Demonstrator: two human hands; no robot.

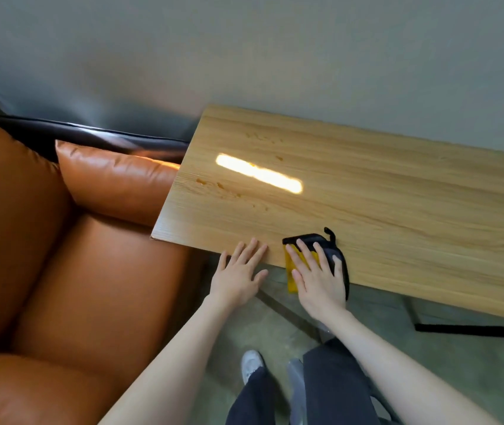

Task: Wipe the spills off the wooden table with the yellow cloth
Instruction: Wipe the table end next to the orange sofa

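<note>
Pressing flat with spread fingers, the right hand [318, 277] covers the yellow cloth [293, 271]; the left hand [238, 271] lies spread beside it on the wooden table [398, 210], spills [210, 182] beyond both hands.

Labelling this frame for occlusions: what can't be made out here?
- Cloth: head view; the right hand covers its middle, and its near part hangs past the table edge.
- Table: right end cut off by the frame edge.
- Spills: small; glare may hide more.
- Left hand: palm contact with the table is unclear.
</note>
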